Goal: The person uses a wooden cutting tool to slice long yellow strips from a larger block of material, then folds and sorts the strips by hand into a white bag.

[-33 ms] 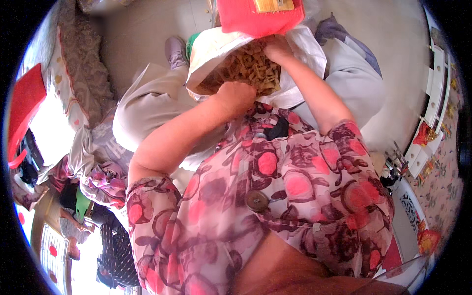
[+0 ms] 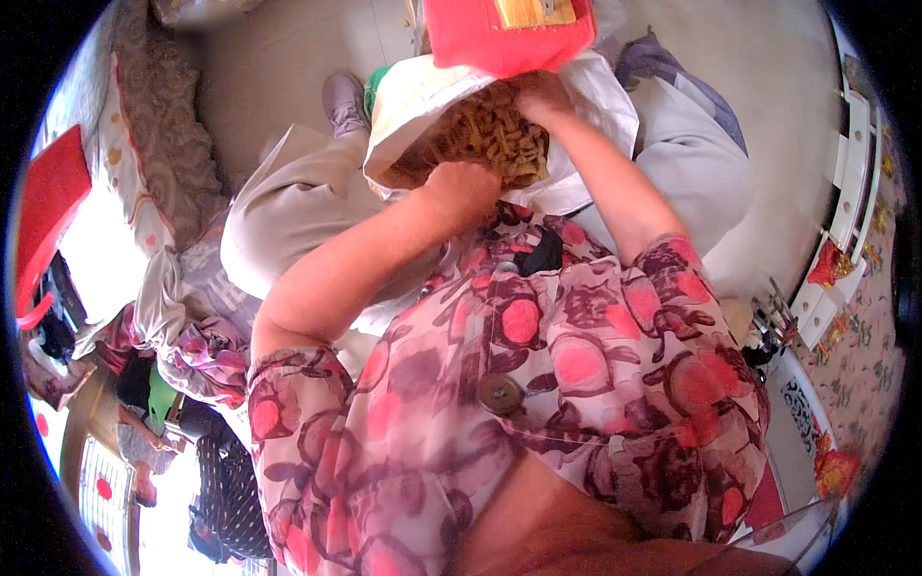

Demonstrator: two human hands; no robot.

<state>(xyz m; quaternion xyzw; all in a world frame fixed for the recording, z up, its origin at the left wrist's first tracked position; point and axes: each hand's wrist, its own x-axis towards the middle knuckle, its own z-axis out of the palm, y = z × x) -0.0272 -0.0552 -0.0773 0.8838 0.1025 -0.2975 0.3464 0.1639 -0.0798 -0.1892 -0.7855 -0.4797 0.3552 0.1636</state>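
Note:
A white bag [image 2: 399,106] lies open between my light-trousered legs, filled with small tan, chip-like pieces [image 2: 495,130]. My left hand [image 2: 461,187] is at the bag's near side, fingers curled down among the pieces; what they hold is hidden. Toward the far right of the opening, my right hand [image 2: 538,101] reaches inside, its fingertips out of sight. Just beyond the bag is a red padded item [image 2: 509,48] with a wooden piece [image 2: 536,12] on it.
Bedding and draped cloths [image 2: 144,192] line the left side, with a red object [image 2: 53,202] at the edge. A person [image 2: 134,442] is at lower left. A white slatted rail [image 2: 836,278] runs along the right. My grey shoe [image 2: 343,101] rests on the tiled floor [image 2: 288,48].

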